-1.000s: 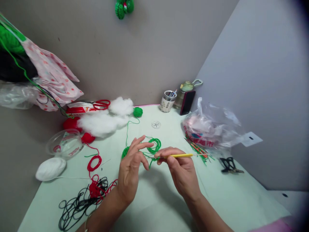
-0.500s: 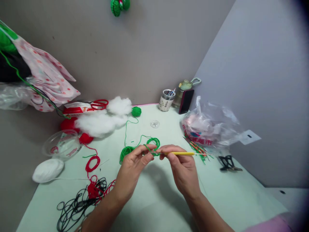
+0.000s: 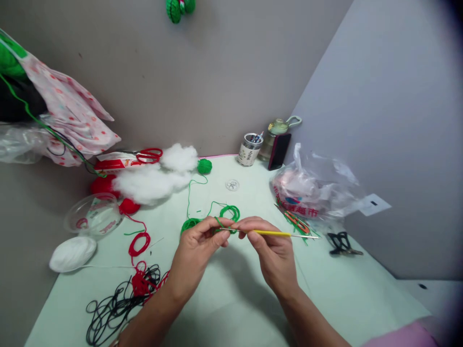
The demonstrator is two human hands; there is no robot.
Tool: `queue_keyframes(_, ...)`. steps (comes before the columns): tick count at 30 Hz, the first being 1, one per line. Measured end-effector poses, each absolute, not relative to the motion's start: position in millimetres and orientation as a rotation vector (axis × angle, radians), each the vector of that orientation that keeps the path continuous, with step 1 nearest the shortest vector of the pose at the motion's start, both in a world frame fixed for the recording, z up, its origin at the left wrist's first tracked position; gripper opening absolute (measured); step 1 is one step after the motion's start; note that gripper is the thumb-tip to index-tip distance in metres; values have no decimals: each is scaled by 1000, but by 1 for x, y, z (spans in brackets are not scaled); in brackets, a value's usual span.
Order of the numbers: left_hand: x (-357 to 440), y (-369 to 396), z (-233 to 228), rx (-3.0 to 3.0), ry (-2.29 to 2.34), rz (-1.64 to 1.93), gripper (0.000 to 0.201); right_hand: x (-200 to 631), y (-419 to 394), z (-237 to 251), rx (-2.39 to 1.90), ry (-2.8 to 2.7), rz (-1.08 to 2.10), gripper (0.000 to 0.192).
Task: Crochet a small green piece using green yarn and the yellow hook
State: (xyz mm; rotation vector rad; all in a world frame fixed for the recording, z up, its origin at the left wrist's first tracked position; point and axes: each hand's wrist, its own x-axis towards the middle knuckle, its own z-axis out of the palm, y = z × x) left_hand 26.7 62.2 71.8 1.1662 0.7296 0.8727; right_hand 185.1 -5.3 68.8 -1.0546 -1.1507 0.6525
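While the left hand (image 3: 197, 241) pinches green yarn (image 3: 228, 213) at frame centre, the right hand (image 3: 271, 246) grips a yellow crochet hook (image 3: 275, 233) just beside it, above the surface (image 3: 235, 299)

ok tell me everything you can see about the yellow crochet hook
The yellow crochet hook is a thin, straight stick with a yellow handle that looks like plastic and a bare metal-looking end pointing right. It lies nearly level above the table. The right hand pinches its left part; its tip meets green yarn held by the left hand.
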Motion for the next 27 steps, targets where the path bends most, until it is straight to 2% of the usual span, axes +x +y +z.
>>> queue_keyframes(6,27,61,74,1127,688,838,13,186,-5,68,-1055,-1118,665,17)
queue_keyframes(15,30,61,77,1058,687,852,39,185,-5,65,-1057,-1106,710,16)
queue_keyframes(21,29,61,75,1074,670,787,48,186,-5,66,-1080,-1095,705,17)
queue_keyframes(27,25,62,75,1147,664,780,37,186,-5,66,-1061,-1115,709,17)
